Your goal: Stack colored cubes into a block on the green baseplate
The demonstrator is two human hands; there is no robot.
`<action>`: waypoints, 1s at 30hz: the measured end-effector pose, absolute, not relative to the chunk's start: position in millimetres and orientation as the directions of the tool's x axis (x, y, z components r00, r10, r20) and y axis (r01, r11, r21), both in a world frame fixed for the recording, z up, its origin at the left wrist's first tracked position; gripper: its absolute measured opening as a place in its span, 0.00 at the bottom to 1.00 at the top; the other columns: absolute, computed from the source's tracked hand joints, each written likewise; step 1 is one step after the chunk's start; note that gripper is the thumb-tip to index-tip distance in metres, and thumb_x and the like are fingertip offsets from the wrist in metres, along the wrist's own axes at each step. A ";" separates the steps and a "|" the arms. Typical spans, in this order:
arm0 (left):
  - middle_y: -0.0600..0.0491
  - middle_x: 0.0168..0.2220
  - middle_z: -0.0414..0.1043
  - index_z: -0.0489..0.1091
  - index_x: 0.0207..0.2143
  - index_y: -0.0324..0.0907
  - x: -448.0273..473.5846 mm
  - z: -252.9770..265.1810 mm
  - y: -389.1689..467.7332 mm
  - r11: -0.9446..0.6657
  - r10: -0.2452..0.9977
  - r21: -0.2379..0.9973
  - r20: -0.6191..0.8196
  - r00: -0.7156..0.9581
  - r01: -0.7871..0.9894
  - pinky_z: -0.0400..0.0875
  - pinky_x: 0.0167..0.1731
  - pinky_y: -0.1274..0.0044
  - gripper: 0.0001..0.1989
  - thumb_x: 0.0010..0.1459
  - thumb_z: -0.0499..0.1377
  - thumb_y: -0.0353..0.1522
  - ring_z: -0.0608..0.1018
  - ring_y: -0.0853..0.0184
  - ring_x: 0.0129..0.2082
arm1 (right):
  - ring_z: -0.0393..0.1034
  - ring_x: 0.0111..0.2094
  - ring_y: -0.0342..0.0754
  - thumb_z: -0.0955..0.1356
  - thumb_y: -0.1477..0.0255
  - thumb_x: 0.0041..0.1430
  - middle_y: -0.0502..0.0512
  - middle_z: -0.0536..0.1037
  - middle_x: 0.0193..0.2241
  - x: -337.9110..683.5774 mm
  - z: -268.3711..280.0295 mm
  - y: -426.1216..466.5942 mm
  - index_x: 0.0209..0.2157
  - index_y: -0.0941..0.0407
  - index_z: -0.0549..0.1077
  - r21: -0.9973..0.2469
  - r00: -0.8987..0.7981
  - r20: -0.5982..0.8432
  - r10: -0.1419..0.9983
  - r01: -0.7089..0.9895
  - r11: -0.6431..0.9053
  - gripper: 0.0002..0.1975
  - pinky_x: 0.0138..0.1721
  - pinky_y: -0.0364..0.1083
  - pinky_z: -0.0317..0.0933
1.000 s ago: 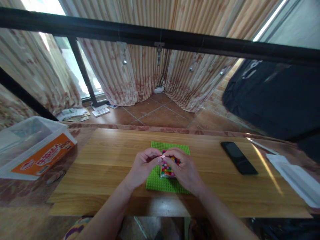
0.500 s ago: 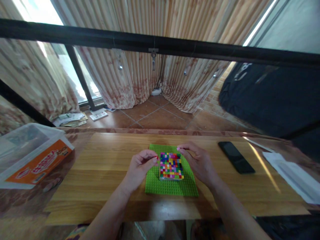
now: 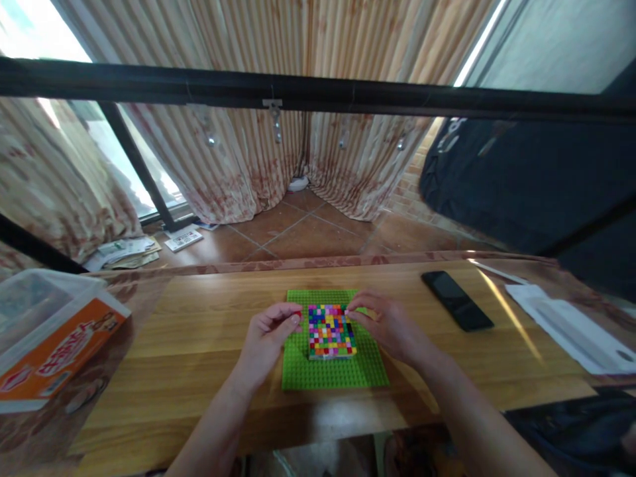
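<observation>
A square block of small multicoloured toy bricks (image 3: 330, 332) stands on a green studded baseplate (image 3: 335, 374) at the middle of the table. My left hand (image 3: 271, 331) is closed beside the block's left side, pinching a small red brick (image 3: 298, 313) between thumb and forefinger. At the block's far right corner, my right hand (image 3: 385, 323) is closed in a pinch, its fingertips touching or just over the top bricks. A small pink brick (image 3: 348, 312) shows at those fingertips, partly covered.
The wooden table (image 3: 199, 344) carries a black phone (image 3: 457, 300) to the right. White paper or packaging (image 3: 571, 328) lies beyond it at the right edge. A clear plastic box with an orange label (image 3: 64, 348) stands at the left. A dark rail (image 3: 318, 89) crosses before the curtains.
My right hand has lowered the pink brick toward the block's far right corner. My left hand stays beside the block with the red brick. The camera view has turned slightly right.
</observation>
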State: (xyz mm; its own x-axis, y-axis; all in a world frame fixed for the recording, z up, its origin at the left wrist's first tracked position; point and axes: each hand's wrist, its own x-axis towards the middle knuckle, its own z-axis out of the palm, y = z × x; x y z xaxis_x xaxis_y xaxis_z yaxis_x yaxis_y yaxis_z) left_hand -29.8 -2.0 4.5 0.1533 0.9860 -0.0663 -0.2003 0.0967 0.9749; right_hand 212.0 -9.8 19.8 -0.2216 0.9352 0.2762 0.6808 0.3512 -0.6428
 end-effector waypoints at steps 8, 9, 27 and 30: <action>0.53 0.30 0.78 0.79 0.32 0.40 -29.1 1.4 1.4 0.098 0.987 0.978 -0.073 0.140 -0.183 0.72 0.32 0.79 0.13 0.44 0.70 0.37 0.75 0.71 0.28 | 0.69 0.34 0.44 0.68 0.67 0.58 0.51 0.75 0.30 205.5 14.5 -3.4 0.28 0.54 0.74 -0.633 -0.179 0.280 0.943 0.704 0.321 0.07 0.38 0.45 0.62; 0.53 0.30 0.78 0.79 0.32 0.40 -29.0 1.4 1.6 0.101 0.987 0.978 -0.077 0.138 -0.182 0.72 0.32 0.79 0.13 0.43 0.71 0.37 0.75 0.71 0.28 | 0.69 0.33 0.43 0.69 0.67 0.58 0.50 0.75 0.29 205.2 14.1 -3.2 0.28 0.55 0.74 -0.635 -0.164 0.269 0.949 0.711 0.303 0.07 0.36 0.45 0.61; 0.54 0.27 0.76 0.78 0.30 0.40 -29.1 -6.1 5.7 0.130 0.991 0.974 -0.123 0.048 -0.187 0.71 0.30 0.80 0.15 0.39 0.72 0.38 0.74 0.72 0.27 | 0.69 0.28 0.43 0.66 0.63 0.59 0.50 0.76 0.25 211.7 12.9 -0.2 0.28 0.55 0.74 -0.768 -0.060 0.158 0.986 0.620 0.161 0.12 0.31 0.43 0.61; 0.54 0.28 0.77 0.78 0.30 0.40 -29.1 -6.0 5.4 0.141 0.990 0.972 -0.136 0.039 -0.188 0.71 0.31 0.80 0.16 0.39 0.72 0.38 0.74 0.72 0.28 | 0.69 0.29 0.43 0.65 0.64 0.59 0.51 0.77 0.26 211.8 11.0 0.7 0.30 0.56 0.74 -0.793 -0.025 0.141 0.990 0.596 0.128 0.11 0.32 0.44 0.62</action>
State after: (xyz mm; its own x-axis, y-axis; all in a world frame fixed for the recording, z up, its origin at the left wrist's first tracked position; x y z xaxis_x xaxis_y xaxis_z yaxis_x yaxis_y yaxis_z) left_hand -29.1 5.4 -6.0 0.0393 0.9899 -0.1362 -0.1884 0.1412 0.9719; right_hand 211.8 0.7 11.0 -0.0253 0.9897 0.1412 0.5956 0.1284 -0.7930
